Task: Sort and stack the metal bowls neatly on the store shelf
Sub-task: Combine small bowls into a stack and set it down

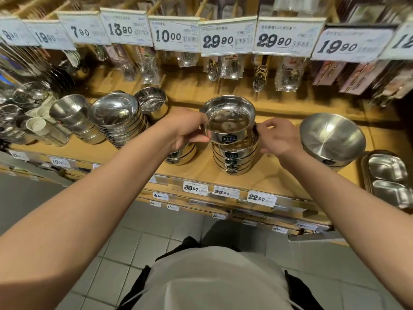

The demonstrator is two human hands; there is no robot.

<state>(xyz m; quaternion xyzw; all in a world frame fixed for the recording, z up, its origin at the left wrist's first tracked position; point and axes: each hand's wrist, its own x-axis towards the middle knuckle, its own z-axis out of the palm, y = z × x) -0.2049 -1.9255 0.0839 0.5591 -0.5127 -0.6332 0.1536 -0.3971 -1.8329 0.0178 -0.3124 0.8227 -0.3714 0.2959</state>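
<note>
Polished steel top bowl (pixel 230 121), round and shallow, straight-walled, black "316L" label on the near side, mouth tilted up and toward the camera. Sits at a slight slant on a stack of matching bowls (pixel 234 159), each with the same dark label facing front; stack upright near the middle of the wooden shelf (pixel 268 175).

Left hand (pixel 185 130) pinching the top bowl's left rim and wall between thumb and curled fingers. Right hand (pixel 277 137) at the stack's right side, fingers curled against the rims just under the top bowl; whether gripping or merely touching, cannot tell.

Behind the left hand, a shorter pile of labelled bowls (pixel 183 155), partly hidden. Farther left, a leaning row of nested bowls (pixel 118 121), mouths tipped forward, mirror-bright inside. Beside it, a small straight-sided bowl (pixel 154 104) lying tilted, and more steel cups (pixel 71 113) stacked at a slant.

At right, a wide brushed-finish bowl (pixel 330 137) with sloping conical walls, tipped toward the camera on a similar one. Beyond it, rectangular divided steel trays (pixel 388 175), matte.

Above, packaged spoons (pixel 225 70) hanging under white price tags (pixel 223 39); smaller tags (pixel 261 198) along the shelf's front edge. Grey tiled floor (pixel 125 249) below.
</note>
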